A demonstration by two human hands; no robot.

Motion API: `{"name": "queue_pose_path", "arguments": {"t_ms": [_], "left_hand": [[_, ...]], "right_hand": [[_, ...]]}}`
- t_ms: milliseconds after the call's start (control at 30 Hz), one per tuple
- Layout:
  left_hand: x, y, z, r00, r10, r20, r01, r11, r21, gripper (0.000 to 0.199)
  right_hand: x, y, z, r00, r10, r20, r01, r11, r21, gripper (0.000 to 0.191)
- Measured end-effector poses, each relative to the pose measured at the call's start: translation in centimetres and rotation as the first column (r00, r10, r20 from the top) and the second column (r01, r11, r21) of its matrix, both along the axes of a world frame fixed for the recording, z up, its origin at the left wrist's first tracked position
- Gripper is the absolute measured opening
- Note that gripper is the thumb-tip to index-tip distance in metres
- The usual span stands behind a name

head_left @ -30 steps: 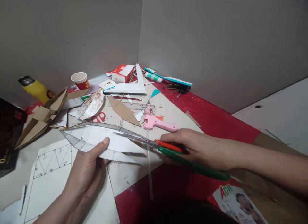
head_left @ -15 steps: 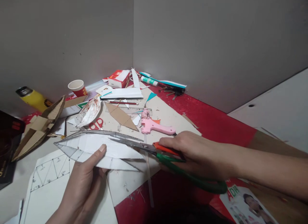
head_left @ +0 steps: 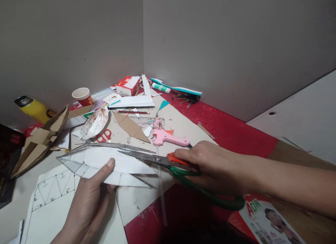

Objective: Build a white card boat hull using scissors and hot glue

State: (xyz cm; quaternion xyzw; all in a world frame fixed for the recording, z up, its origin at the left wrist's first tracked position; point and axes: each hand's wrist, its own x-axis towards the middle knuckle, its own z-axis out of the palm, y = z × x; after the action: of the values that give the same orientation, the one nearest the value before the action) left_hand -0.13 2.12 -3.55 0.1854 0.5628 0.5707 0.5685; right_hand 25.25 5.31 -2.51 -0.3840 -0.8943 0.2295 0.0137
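Observation:
My left hand (head_left: 90,198) pinches a white boat-shaped paper piece (head_left: 105,160) with grey edges, thumb on top and fingers beneath. The piece tapers to a point at the left and splits into separate flaps at the right. In my right hand (head_left: 204,160) is a pair of scissors (head_left: 157,160) with orange and green handles. Their blades point left and lie along the upper right side of the paper piece; whether they grip its edge I cannot tell. Just behind the blades rests a pink glue gun (head_left: 170,137), its clear glue stick hanging toward me.
Red-handled scissors (head_left: 103,135), a cardboard piece (head_left: 131,127), a ruler (head_left: 126,120) and a pencil (head_left: 132,112) lie behind the paper piece. To the left stand a cardboard boat shape (head_left: 42,142), a paper cup (head_left: 82,96) and a yellow bottle (head_left: 34,109). A drawn sheet (head_left: 57,209) lies front left.
The whole view has shifted slightly. Both hands keep their holds, and the scissors and paper piece stay nearly in the same place relative to each other.

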Motion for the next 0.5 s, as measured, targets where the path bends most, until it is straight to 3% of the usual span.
{"name": "queue_pose_path", "arguments": {"t_ms": [333, 500], "left_hand": [[-0.03, -0.04, -0.2, 1.0, -0.005, 0.004, 0.005, 1.0, 0.0, 0.02], [0.08, -0.06, -0.2, 0.999, 0.03, 0.031, -0.03, 0.999, -0.026, 0.034]], "right_hand": [[0.08, -0.27, -0.82, 1.0, 0.011, 0.008, -0.012, 0.991, 0.133, 0.012], [0.11, -0.2, -0.62, 0.999, -0.008, 0.052, -0.001, 0.987, 0.16, 0.013]]}}
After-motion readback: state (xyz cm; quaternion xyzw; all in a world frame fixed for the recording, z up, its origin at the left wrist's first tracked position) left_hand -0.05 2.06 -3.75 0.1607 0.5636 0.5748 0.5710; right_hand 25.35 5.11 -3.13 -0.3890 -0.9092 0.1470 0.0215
